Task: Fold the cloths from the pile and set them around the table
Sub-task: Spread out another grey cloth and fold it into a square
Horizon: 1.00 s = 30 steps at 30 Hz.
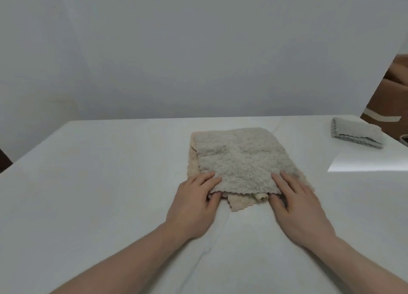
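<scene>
A pile of fluffy cloths lies in the middle of the white table (88,183). The top cloth (240,159) is grey-beige and lies flat. A pinkish-beige cloth (193,163) shows along its left side, and a beige corner (240,203) sticks out at the near edge. My left hand (194,205) pinches the top cloth's near left corner, fingers above and thumb below. My right hand (300,207) pinches the near right corner the same way. A folded grey cloth (357,135) sits at the table's far right corner.
A bright white rectangle (366,163) lies on the table near the right edge, in front of the folded cloth. A brown cardboard box (390,103) stands beyond the right corner. A white wall rises behind the table.
</scene>
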Each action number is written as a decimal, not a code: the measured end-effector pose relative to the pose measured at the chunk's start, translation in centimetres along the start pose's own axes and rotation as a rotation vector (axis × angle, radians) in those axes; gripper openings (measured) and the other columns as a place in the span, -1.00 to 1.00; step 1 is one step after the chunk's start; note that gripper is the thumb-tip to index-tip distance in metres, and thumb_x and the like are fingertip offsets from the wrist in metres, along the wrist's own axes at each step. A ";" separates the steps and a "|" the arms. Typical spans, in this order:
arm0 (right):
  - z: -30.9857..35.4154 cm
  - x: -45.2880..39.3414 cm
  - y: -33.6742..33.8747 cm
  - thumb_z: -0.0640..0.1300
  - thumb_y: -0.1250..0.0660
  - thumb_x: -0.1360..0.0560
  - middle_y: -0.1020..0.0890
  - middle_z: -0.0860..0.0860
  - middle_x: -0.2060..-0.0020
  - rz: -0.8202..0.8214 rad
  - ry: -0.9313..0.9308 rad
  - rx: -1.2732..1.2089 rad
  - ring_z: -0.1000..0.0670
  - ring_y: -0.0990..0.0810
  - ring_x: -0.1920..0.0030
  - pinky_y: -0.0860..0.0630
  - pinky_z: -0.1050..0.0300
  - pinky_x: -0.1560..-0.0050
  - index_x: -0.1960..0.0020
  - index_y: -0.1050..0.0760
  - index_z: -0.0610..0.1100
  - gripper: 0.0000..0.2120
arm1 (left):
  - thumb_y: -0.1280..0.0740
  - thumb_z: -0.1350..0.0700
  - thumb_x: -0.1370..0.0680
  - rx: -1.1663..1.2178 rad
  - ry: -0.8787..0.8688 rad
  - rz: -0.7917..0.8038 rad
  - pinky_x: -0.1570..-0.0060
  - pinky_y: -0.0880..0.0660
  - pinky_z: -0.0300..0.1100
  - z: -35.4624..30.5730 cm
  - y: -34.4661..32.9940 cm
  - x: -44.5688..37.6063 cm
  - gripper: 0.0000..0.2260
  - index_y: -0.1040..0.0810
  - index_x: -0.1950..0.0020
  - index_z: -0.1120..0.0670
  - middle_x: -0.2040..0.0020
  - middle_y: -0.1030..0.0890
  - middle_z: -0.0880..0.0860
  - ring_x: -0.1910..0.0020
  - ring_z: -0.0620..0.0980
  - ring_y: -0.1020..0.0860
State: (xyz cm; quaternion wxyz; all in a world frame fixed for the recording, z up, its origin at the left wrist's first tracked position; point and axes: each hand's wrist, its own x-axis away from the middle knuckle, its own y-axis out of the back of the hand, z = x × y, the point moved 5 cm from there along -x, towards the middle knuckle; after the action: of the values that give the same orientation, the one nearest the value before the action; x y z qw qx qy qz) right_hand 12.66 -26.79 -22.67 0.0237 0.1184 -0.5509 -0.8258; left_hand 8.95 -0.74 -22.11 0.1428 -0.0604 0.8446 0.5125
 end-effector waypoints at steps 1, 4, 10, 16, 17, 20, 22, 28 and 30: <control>-0.1 -0.1 -0.1 0.16 -0.11 -0.64 -0.17 0.13 -0.60 0.000 0.004 0.009 0.00 -0.10 -0.59 -0.08 0.00 -0.57 -0.62 -0.12 0.16 -0.44 | -0.10 -0.17 -0.69 0.004 0.004 -0.006 -0.51 -0.20 -0.11 0.1 0.0 0.1 -0.62 -0.43 -0.50 -0.20 -0.53 -0.34 -0.27 -0.50 -0.20 -0.26; -0.3 -0.1 -0.3 0.16 -0.10 -0.64 -0.23 0.08 -0.59 -0.032 0.023 0.043 -0.05 -0.16 -0.58 -0.11 -0.01 -0.57 -0.60 -0.17 0.13 -0.45 | -0.10 -0.13 -0.70 0.015 0.001 -0.018 -0.51 -0.23 -0.08 0.1 0.1 0.2 -0.64 -0.49 -0.46 -0.18 -0.51 -0.40 -0.22 -0.50 -0.15 -0.31; 0.5 1.8 0.3 0.08 -0.11 -0.67 -0.30 0.06 -0.56 -0.064 -0.016 0.003 -0.03 -0.19 -0.57 -0.09 0.06 -0.56 -0.58 -0.26 0.11 -0.52 | -0.11 -0.06 -0.69 -0.003 0.017 -0.046 -0.49 -0.28 -0.09 -0.6 0.4 1.8 -0.64 -0.54 -0.43 -0.17 -0.49 -0.45 -0.17 -0.49 -0.12 -0.37; 0.7 2.8 1.0 -0.04 -0.18 -0.65 -0.46 0.07 -0.46 -0.194 0.031 -0.069 -0.02 -0.37 -0.48 -0.26 0.09 -0.47 -0.47 -0.46 0.07 -0.60 | -0.10 -0.06 -0.66 0.018 0.033 -0.116 -0.36 -0.41 -0.06 -0.3 0.4 2.3 -0.66 -0.58 -0.33 -0.17 -0.37 -0.55 -0.23 -0.36 -0.13 -0.48; 0.6 2.7 1.0 -0.04 -0.19 -0.65 -0.48 0.07 -0.45 -0.208 0.037 -0.072 -0.02 -0.39 -0.46 -0.29 0.08 -0.47 -0.45 -0.48 0.07 -0.61 | -0.13 -0.03 -0.66 0.021 0.029 -0.134 -0.32 -0.43 -0.05 -0.5 0.5 2.4 -0.68 -0.60 -0.29 -0.16 -0.32 -0.58 -0.23 -0.31 -0.12 -0.50; 0.5 2.4 0.9 -0.03 -0.20 -0.65 -0.53 0.08 -0.40 -0.248 0.049 -0.092 -0.03 -0.44 -0.42 -0.35 0.06 -0.43 -0.40 -0.53 0.09 -0.65 | -0.15 0.02 -0.65 0.007 0.016 -0.185 -0.13 -0.48 -0.01 -0.7 0.9 2.4 -0.76 -0.63 -0.08 -0.11 -0.09 -0.65 -0.20 -0.10 -0.03 -0.56; 0.5 2.3 1.0 -0.03 -0.21 -0.65 -0.56 0.09 -0.37 -0.274 0.037 -0.098 -0.05 -0.46 -0.38 -0.38 0.05 -0.39 -0.37 -0.56 0.10 -0.67 | -0.16 0.03 -0.64 -0.011 0.012 -0.223 -0.08 -0.47 -0.01 -0.7 1.0 2.3 -0.79 -0.60 -0.01 -0.10 -0.01 -0.64 -0.19 -0.03 -0.02 -0.55; 0.6 2.6 1.5 -0.13 -0.25 -0.62 -0.65 0.12 -0.21 -0.407 0.067 -0.086 -0.07 -0.55 -0.23 -0.47 -0.06 -0.25 -0.23 -0.62 0.09 -0.73 | -0.23 0.12 -0.64 -0.051 -0.027 -0.345 -0.04 -0.43 -0.09 -1.2 1.9 2.8 -0.84 -0.60 -0.07 -0.07 -0.02 -0.62 -0.16 -0.01 -0.01 -0.46; 0.6 2.8 1.5 -0.15 -0.26 -0.62 -0.66 0.13 -0.17 -0.440 0.078 -0.086 -0.06 -0.56 -0.19 -0.48 -0.06 -0.22 -0.18 -0.63 0.09 -0.75 | -0.25 0.13 -0.64 -0.056 -0.009 -0.386 0.01 -0.43 -0.12 -1.3 2.1 3.1 -0.86 -0.59 -0.05 -0.05 -0.01 -0.63 -0.16 0.01 -0.03 -0.44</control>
State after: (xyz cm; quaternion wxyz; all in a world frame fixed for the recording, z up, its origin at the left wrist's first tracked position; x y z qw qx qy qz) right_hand 9.70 -27.34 -21.52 -0.1304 0.2665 -0.4748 -0.8286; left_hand 5.30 -0.74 -20.70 0.2404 -0.2228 0.8022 0.4990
